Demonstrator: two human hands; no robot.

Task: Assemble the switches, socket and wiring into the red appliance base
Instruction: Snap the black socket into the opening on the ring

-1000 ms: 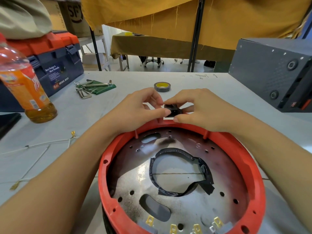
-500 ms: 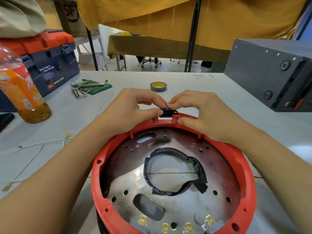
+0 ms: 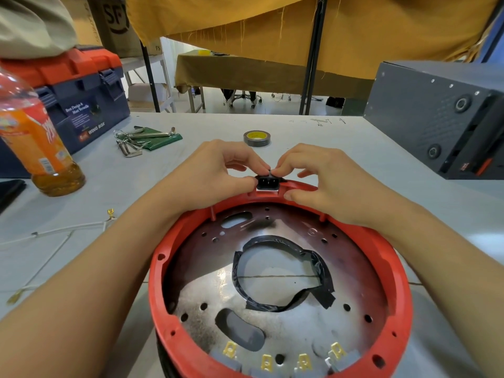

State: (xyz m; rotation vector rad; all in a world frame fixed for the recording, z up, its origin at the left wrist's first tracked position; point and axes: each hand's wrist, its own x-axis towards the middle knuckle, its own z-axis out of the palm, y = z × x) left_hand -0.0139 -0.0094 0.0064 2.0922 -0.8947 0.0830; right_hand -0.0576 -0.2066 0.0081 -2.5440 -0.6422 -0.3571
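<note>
Both hands [image 3: 275,175] on upright socket [image 3: 267,183], pins inward

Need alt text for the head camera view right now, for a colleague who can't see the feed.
Both hands, left hand and right hand, pinch a black socket into a notch at the far rim of the red appliance base on a grey table. A roll of tape, hex keys, an orange drink bottle and a toolbox lie beyond.
</note>
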